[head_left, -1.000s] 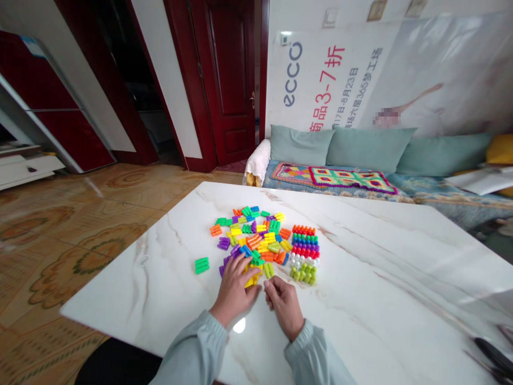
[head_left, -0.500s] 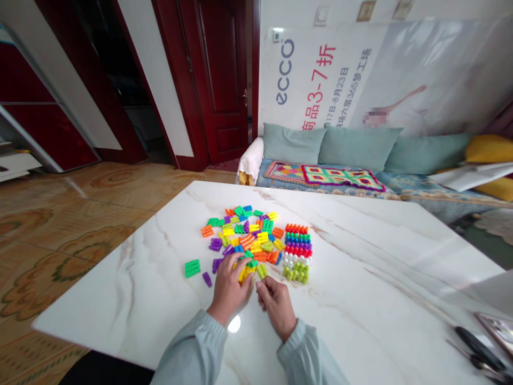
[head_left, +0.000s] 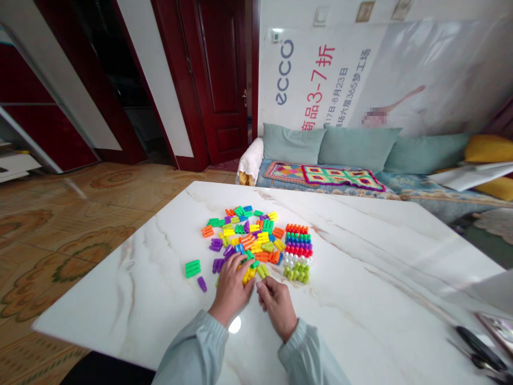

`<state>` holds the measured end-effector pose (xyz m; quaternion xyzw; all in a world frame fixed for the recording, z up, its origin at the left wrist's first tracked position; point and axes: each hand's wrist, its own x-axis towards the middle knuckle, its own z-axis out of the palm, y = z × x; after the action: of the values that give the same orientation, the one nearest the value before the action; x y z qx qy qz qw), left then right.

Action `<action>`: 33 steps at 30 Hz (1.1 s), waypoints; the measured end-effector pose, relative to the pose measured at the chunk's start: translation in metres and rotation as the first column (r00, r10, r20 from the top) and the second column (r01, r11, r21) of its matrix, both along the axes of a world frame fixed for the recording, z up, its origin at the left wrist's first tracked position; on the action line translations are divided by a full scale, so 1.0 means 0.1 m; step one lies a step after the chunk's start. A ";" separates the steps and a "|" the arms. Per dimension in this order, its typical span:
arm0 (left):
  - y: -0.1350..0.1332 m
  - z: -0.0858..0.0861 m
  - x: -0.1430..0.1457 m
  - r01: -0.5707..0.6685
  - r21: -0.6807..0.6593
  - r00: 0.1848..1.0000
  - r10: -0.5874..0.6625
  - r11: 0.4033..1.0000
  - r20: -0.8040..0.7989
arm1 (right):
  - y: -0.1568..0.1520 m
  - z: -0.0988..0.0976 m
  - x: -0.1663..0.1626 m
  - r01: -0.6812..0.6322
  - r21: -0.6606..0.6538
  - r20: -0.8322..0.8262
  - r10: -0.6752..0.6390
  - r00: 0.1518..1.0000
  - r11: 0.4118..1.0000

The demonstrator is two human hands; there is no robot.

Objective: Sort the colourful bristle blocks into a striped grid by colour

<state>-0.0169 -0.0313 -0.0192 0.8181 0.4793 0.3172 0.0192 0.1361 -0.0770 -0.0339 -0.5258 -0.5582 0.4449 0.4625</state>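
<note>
My left hand (head_left: 231,286) rests at the near edge of a heap of colourful plastic pieces, its fingers apart over yellow pieces (head_left: 249,275) and a green piece (head_left: 250,255). Close beside it my right hand (head_left: 277,306) is closed, thumb against curled finger; whatever it may hold is hidden. A lime-green piece (head_left: 263,271) lies just beyond the right fingertips. To the left are a single purple piece (head_left: 202,284) and a green block of joined pieces (head_left: 193,268). Neat rows of round-topped pieces (head_left: 297,251) in red, green, blue, purple, white and lime stand right of the heap.
Everything lies on a white marble-patterned table (head_left: 360,278). At its right edge are black-handled scissors (head_left: 479,350) and a phone (head_left: 499,331). A sofa with green cushions (head_left: 360,149) stands behind the table, and a dark red door (head_left: 222,80) is at the back.
The single purple piece has shifted a little left and towards me. My left hand has moved slightly right over the yellow pieces. My right hand stays nearly still.
</note>
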 end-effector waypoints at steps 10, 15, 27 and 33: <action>0.01 -0.01 0.00 0.003 0.005 1.000 -0.003 1.000 0.014 | 0.01 -0.01 0.01 -0.008 -0.005 -0.010 0.008 1.000 1.000; 0.02 -0.02 -0.01 0.010 0.017 1.000 -0.010 1.000 0.016 | 0.01 -0.02 0.01 -0.002 0.008 0.004 0.002 1.000 1.000; 0.01 0.00 -0.01 0.010 -0.008 1.000 -0.010 1.000 0.006 | 0.02 -0.05 0.00 -0.005 0.007 0.010 0.005 1.000 1.000; 0.01 0.00 -0.01 0.009 -0.006 1.000 -0.009 1.000 0.009 | 0.02 -0.04 0.01 -0.004 0.007 0.005 0.004 1.000 1.000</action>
<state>-0.0174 -0.0307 -0.0189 0.8186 0.4767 0.3194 0.0254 0.1367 -0.0754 -0.0381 -0.5242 -0.5622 0.4424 0.4620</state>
